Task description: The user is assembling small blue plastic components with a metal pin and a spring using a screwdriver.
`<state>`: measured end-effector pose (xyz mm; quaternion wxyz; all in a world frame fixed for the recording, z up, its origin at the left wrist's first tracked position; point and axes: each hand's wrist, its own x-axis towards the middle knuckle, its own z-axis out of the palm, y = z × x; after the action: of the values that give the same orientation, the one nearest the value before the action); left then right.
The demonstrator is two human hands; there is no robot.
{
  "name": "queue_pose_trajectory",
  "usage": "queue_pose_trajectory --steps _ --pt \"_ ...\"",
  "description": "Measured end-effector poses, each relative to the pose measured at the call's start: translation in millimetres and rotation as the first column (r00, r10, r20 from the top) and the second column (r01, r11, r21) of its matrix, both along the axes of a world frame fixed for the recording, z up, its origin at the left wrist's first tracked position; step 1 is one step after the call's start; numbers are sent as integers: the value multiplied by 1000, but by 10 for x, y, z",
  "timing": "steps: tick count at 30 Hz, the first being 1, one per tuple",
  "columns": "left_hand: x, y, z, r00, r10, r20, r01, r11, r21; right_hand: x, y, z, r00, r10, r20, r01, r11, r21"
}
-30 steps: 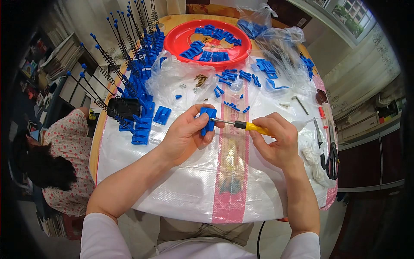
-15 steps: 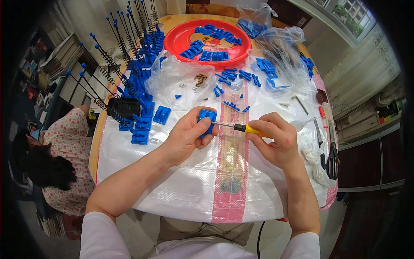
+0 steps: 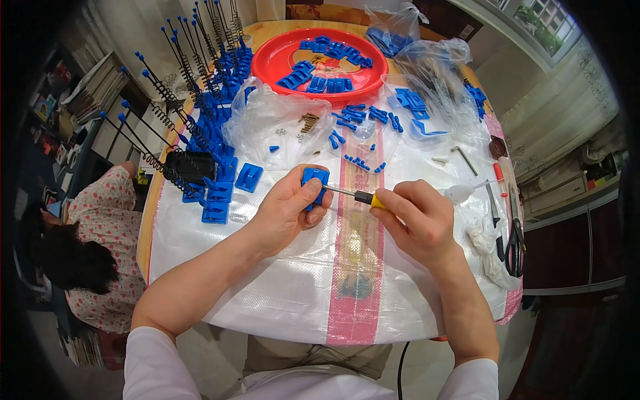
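My left hand (image 3: 290, 205) grips a small blue plastic block (image 3: 316, 177) between thumb and fingers, above the middle of the table. In my right hand (image 3: 420, 217) is a screwdriver (image 3: 363, 198) with a yellow and black handle. Its metal shaft points left, and the tip meets the block's right side by my left thumb; the exact contact is too small to make out. Beyond my hands lie small blue pegs (image 3: 357, 162) and blue clip-like pieces (image 3: 353, 115). Brass-coloured screws (image 3: 309, 123) rest on a clear plastic bag (image 3: 267, 130).
At the left stand blue assemblies (image 3: 217, 200) with springs and tall rods, around a black box (image 3: 190, 165). A red basin (image 3: 263, 70) holds blue parts at the back. Scissors (image 3: 514, 250) and a hex key (image 3: 465, 161) lie right. Someone in a patterned garment (image 3: 100, 267) sits left.
The block has turned slightly in my left hand. My right hand has moved a little lower and tilted the screwdriver, its tip still at the block.
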<state>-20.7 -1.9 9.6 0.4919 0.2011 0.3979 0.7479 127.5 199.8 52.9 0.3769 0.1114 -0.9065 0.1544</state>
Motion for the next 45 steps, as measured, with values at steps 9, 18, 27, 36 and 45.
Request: queue_pose_trajectory --steps 9,18,27,36,45 --pt "12 -9 19 1000 4 -31 -5 999 -38 -3 0 -72 997 10 73 3 984 -180" --pt "32 5 36 997 29 -71 -32 998 -46 33 -43 -60 981 10 193 53 946 -319" --pt "43 11 7 991 51 -124 -56 998 -42 37 -48 -39 966 17 257 87 918 -388" --pt "104 49 65 994 96 -52 -98 995 -28 24 123 8 974 24 226 61 932 -358" --pt "52 36 102 994 29 109 -32 999 29 44 315 -41 894 -217 391 244 970 -19"
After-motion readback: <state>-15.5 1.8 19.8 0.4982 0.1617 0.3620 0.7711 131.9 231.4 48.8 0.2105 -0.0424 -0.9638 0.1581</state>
